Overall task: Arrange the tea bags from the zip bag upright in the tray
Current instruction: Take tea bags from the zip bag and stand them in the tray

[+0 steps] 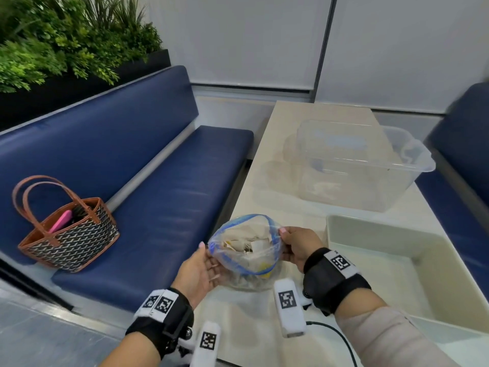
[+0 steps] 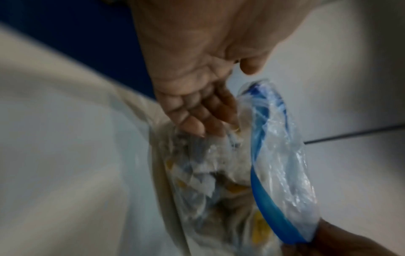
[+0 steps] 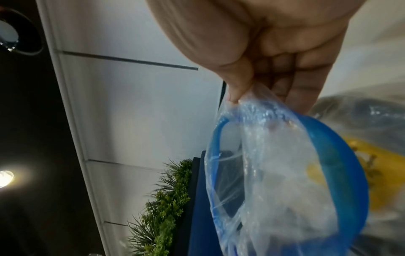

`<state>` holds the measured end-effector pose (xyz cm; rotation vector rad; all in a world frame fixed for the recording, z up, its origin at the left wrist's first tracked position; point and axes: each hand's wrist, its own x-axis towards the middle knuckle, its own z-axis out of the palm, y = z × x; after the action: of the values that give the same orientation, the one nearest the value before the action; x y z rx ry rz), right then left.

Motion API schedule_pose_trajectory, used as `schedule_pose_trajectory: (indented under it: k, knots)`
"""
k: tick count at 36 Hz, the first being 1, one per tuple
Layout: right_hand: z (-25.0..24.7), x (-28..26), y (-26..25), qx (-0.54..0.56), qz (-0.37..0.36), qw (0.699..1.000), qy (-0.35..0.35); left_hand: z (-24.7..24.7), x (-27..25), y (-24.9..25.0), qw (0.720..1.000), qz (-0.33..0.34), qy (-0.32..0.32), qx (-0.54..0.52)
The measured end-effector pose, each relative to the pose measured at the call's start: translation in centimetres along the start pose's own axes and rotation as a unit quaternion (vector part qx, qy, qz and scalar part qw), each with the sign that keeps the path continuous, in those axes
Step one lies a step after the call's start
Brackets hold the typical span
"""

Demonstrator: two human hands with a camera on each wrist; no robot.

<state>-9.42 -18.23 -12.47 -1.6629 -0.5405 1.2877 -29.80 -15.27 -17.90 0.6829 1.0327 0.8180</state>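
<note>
Writing that can be read is nowhere on the zip bag; only blue and yellow print shows, too blurred to make out, and the wrist bands carry black-and-white square code markers. The bag sits low over the near left part of the pale bench, its mouth facing up and toward the person, the blue zip strip pulled into a rounded opening whose long axis runs left to right between the two hands. Tea bags lie jumbled inside, pale paper squares at mixed angles. The left hand cups the bag's left side with fingers relaxed and laid against the plastic, thumb near the rim; whether it pinches the rim is unclear. The right hand has its grip pressed together, thumb and fingers pinching the right edge of the mouth, so the bag hangs left of and below that grip. The white tray stands just right of the right hand. A clear tub sits farther back on the bench, and a patterned handbag rests on the blue seat to the left.
</note>
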Motion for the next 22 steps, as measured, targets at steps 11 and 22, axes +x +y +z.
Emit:
schedule_pose_trajectory:
  k: [11,22]
  knots:
    - [0.3,-0.5,-0.2,0.018,0.019,0.999,-0.022,2.2,1.1,7.7,0.876,0.222,-0.026,0.427]
    - [0.3,-0.8,-0.5,0.09,0.057,0.994,-0.013,4.4,1.0,7.8,0.711,0.305,-0.088,0.628]
